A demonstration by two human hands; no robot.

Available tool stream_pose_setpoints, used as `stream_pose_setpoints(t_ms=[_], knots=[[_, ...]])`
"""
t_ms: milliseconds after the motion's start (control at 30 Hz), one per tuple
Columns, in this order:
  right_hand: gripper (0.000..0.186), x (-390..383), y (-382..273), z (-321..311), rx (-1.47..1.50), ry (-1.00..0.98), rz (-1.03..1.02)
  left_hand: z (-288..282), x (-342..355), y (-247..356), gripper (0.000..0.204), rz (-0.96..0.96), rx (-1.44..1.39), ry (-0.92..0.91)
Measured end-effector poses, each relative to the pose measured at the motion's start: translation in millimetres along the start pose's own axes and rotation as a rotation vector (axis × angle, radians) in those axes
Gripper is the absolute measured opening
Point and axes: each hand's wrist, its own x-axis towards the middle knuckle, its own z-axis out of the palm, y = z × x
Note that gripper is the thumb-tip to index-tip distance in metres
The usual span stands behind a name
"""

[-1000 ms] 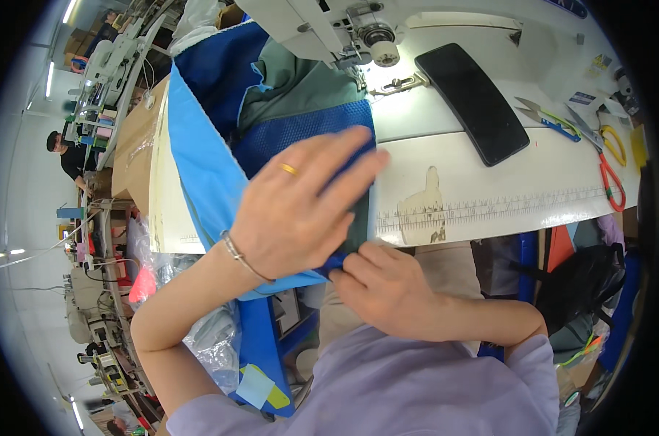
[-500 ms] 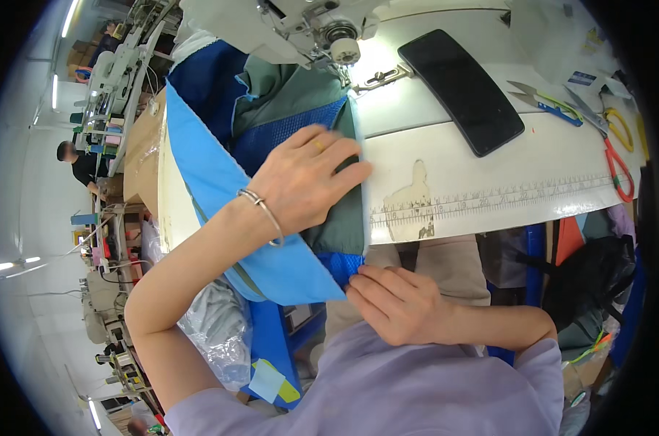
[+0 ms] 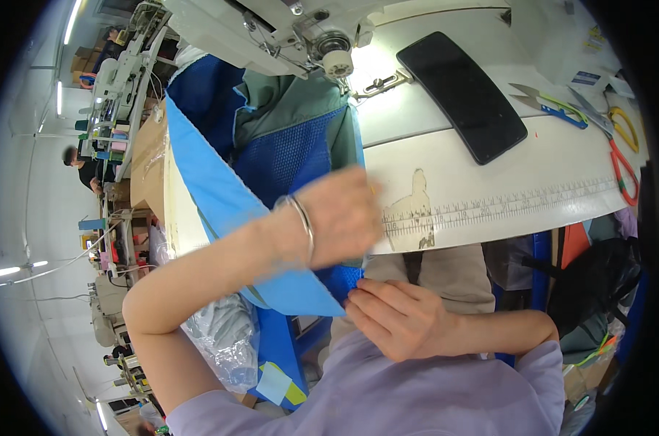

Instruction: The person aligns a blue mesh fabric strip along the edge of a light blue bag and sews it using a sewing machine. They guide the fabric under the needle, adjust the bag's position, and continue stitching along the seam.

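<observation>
A: Head view: where is the fabric (image 3: 286, 156)?
B: Blue and grey-green, it lies on the bench (image 3: 489, 182) under the sewing machine (image 3: 271, 29) and hangs over the near edge.
A: The hands?
B: The left hand (image 3: 340, 218) is blurred over the fabric at the bench edge; I cannot tell if it grips. The right hand (image 3: 398, 316) pinches the hanging lower corner, fingers closed on it.
A: Anything else?
B: A phone (image 3: 464, 94) lies right of the needle, scissors (image 3: 620, 156) and snips (image 3: 547, 105) farther right.
</observation>
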Motion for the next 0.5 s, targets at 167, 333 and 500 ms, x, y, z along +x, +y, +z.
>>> stream_pose_setpoints(t_ms=[167, 333, 500], knots=[[0.025, -17.1, 14.0, 7.5, -0.029, -0.017, -0.019, -9.1, -4.4, 27.1, 0.015, -0.133, -0.235, -0.048], [0.022, -20.6, 17.4, 12.1, -0.007, -0.029, 0.007, -6.2, -10.7, 33.0, 0.036, -0.342, -0.093, 0.261], [0.020, -19.5, 19.4, 10.9, -0.024, -0.071, -0.024, 6.7, -10.5, 25.6, 0.052, -0.643, 0.115, 0.167]])
